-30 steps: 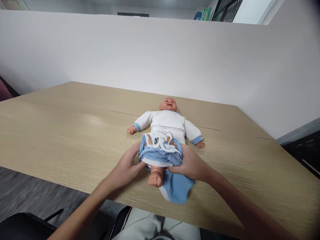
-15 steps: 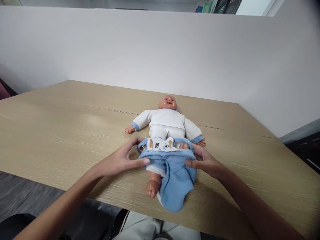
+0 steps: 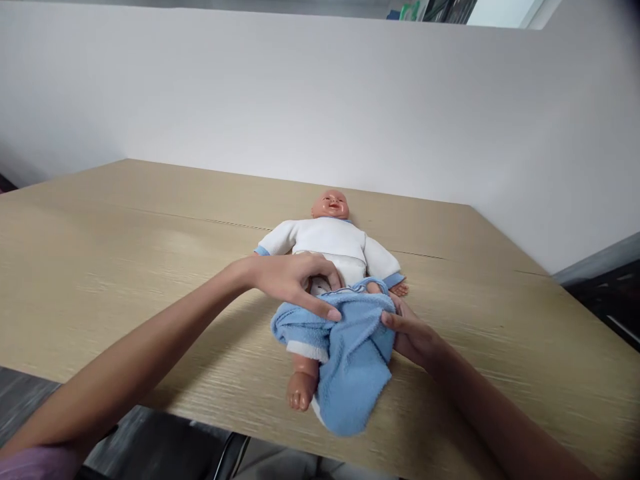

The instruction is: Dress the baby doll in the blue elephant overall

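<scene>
A baby doll [image 3: 331, 240] in a white top lies on its back, head away from me. Light blue fleece overalls [image 3: 353, 363] are partly on its legs. One bare foot [image 3: 301, 390] sticks out of the white-cuffed leg on the left; the other leg of the overalls hangs flat, its foot hidden. My left hand [image 3: 290, 280] reaches across the waist, its fingers curled behind the upper edge and its thumb on the front of the cloth. At the right side, my right hand [image 3: 413, 333] pinches the edge beside a blue strap [image 3: 377, 283].
The wooden table [image 3: 150, 267] carries the doll near its front edge. Behind it rises a white partition [image 3: 300, 100]. A dark object [image 3: 605, 300] stands beyond the table's right edge. My legs and a chair are below the front edge.
My left hand has moved from the left side of the waist to its middle, covering the printed bib. My right hand stays on the right side. The empty leg has shifted slightly.
</scene>
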The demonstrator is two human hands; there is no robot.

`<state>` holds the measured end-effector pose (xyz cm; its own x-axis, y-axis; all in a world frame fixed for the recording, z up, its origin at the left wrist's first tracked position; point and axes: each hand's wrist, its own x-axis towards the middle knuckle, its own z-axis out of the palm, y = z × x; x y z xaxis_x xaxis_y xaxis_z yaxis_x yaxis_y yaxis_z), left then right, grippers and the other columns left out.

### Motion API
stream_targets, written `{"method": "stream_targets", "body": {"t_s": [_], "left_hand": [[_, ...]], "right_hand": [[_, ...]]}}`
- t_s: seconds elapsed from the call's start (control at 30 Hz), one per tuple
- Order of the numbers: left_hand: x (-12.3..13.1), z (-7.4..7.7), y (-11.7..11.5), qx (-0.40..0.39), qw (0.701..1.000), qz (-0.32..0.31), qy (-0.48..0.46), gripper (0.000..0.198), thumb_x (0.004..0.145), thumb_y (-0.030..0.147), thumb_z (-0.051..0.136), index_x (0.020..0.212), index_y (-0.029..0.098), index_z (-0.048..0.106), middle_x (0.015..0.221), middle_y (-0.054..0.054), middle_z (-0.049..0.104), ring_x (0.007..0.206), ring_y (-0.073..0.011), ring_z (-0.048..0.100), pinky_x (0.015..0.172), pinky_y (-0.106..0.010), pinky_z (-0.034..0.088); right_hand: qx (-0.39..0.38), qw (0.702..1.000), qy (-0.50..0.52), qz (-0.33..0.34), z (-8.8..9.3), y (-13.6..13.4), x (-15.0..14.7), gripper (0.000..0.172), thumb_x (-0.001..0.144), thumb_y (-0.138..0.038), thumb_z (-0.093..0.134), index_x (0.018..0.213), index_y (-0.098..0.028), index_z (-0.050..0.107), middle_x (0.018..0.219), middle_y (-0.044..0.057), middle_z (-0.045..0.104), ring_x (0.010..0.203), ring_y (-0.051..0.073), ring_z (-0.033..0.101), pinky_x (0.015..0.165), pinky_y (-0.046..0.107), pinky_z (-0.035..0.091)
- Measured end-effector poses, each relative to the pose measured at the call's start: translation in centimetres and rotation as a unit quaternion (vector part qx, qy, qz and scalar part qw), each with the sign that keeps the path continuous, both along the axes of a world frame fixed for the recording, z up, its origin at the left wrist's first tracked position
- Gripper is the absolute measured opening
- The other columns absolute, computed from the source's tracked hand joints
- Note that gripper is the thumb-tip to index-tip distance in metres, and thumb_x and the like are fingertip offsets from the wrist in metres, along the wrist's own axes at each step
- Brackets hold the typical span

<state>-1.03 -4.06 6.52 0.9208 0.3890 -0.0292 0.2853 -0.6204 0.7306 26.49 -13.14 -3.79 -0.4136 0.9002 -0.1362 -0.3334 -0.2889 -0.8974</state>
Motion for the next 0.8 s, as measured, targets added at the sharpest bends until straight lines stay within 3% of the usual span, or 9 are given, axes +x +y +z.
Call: {"method": "stream_targets", "body": {"t_s": [0.07,0.13,0.27,0.4,0.53,0.6,0.7,0.8], "left_hand": [[1.0,0.2,0.8,-0.039,0.998,0.001,0.052,0.061,0.077,0.06,0.091,0.119,0.021,0.069,0.113,-0.005,0.075,0.098,-0.0247,0.066,0.079,-0.032,0.049],[1.8,0.3,1.3,-0.051,0.994,0.001,0.098,0.073,0.069,0.057,0.095,0.127,0.024,0.065,0.116,-0.004,0.074,0.102,-0.0263,0.067,0.081,-0.031,0.049],[2.6,-0.1,2.2,-0.029,0.987,-0.029,0.155,0.061,0.07,0.057,0.094,0.116,0.026,0.069,0.105,0.0,0.074,0.102,-0.0274,0.067,0.081,-0.03,0.048],[2.3,-1.0,2.7,-0.127,0.986,-0.097,0.046,0.044,0.08,0.049,0.091,0.111,0.023,0.072,0.107,0.001,0.075,0.104,-0.0249,0.069,0.09,-0.03,0.051],[2.1,-1.5,2.2,-0.225,0.967,-0.11,-0.044,0.041,0.084,0.037,0.091,0.116,0.022,0.072,0.114,-0.001,0.074,0.11,-0.0227,0.069,0.098,-0.028,0.054],[2.2,-1.6,1.7,-0.265,0.956,-0.112,-0.05,0.047,0.082,0.036,0.093,0.121,0.023,0.07,0.118,-0.002,0.074,0.112,-0.023,0.069,0.098,-0.029,0.055],[2.6,-1.8,1.2,-0.265,0.958,-0.107,-0.029,0.059,0.074,0.039,0.1,0.121,0.024,0.068,0.115,-0.002,0.075,0.109,-0.0249,0.07,0.092,-0.03,0.057],[2.8,-2.0,1.2,-0.235,0.966,-0.106,0.026,0.052,0.073,0.042,0.1,0.11,0.023,0.069,0.104,0.001,0.073,0.099,-0.0229,0.07,0.085,-0.029,0.056]], "right_hand": [[0.002,1.0,0.001,0.01,0.0,-0.2,0.0,0.063,0.071,-0.047,0.1,0.092,-0.026,0.045,0.082,-0.005,0.045,0.069,0.012,0.042,0.061,0.021,0.039],[0.011,1.0,-0.001,0.015,0.2,-0.3,0.2,0.062,0.072,-0.048,0.099,0.093,-0.026,0.045,0.082,-0.005,0.044,0.069,0.012,0.043,0.061,0.02,0.039],[0.052,0.998,0.011,0.024,0.9,-0.2,0.6,0.055,0.077,-0.047,0.096,0.093,-0.025,0.048,0.083,-0.004,0.047,0.07,0.012,0.045,0.061,0.019,0.04],[0.076,0.996,-0.026,0.048,1.6,0.3,1.4,0.041,0.086,-0.046,0.09,0.104,-0.025,0.059,0.088,-0.003,0.055,0.077,0.013,0.056,0.071,0.021,0.049],[0.115,0.975,-0.13,0.137,2.7,0.2,2.1,0.049,0.091,-0.052,0.086,0.127,-0.025,0.067,0.111,0.003,0.068,0.107,0.022,0.067,0.096,0.031,0.054],[0.136,0.964,-0.168,0.156,3.2,-0.1,2.5,0.044,0.09,-0.054,0.086,0.121,-0.025,0.073,0.112,0.004,0.069,0.107,0.023,0.067,0.093,0.032,0.055],[0.146,0.965,-0.188,0.109,3.4,-0.4,2.8,0.042,0.086,-0.06,0.087,0.103,-0.023,0.079,0.1,0.004,0.07,0.089,0.023,0.066,0.078,0.032,0.055],[0.111,0.985,-0.131,0.01,2.7,-0.3,2.7,0.048,0.083,-0.067,0.086,0.102,-0.024,0.078,0.093,0.005,0.073,0.087,0.025,0.069,0.081,0.036,0.056]]}}
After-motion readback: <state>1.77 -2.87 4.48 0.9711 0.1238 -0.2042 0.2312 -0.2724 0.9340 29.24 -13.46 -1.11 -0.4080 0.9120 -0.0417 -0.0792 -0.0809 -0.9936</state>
